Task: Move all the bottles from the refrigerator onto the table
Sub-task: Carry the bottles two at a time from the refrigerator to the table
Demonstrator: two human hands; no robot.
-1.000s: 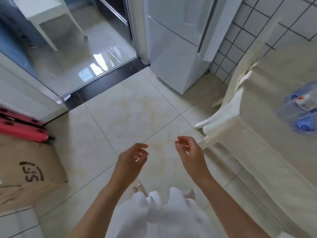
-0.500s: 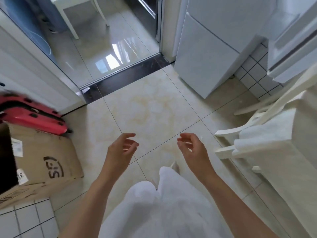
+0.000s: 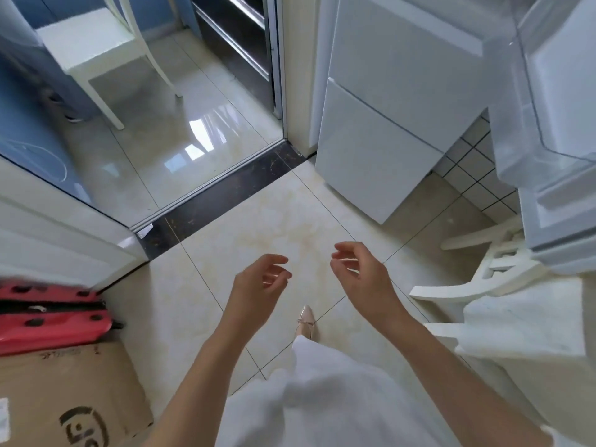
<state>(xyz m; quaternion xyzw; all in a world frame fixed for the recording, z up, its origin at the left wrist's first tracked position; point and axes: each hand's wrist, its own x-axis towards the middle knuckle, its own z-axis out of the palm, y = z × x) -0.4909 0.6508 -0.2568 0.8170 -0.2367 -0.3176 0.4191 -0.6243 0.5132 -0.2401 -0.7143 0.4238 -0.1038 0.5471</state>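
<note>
Head cam, looking down at a tiled floor (image 3: 258,221). Left hand (image 3: 258,282) out front with fingers loosely curled, holding nothing. Right hand (image 3: 361,269) just beside it, same deal: relaxed, loose curl, nothing in it. Both hanging over bare floor, apart from each other and not touching anything. Fridge (image 3: 380,124) up at top right, white, lower doors closed, standing against a tiled wall (image 3: 477,169). Fridge door (image 3: 548,124) swung open at the far right edge, clear door shelves showing, can't spot any bottles in them from here. No bottles in view anywhere, honestly. Table (image 3: 532,333) along the right edge, pale top, only its near corner in shot, with a white chair (image 3: 477,279) tucked against it. One pointed shoe (image 3: 306,321) poking out under a white skirt (image 3: 322,398) at bottom centre. Cardboard box (image 3: 64,398) in the bottom left corner, red case (image 3: 48,321) just behind it. Dark threshold strip (image 3: 219,195) running diagonally across, shiny floor past it with a white stool (image 3: 96,50) at top left.
</note>
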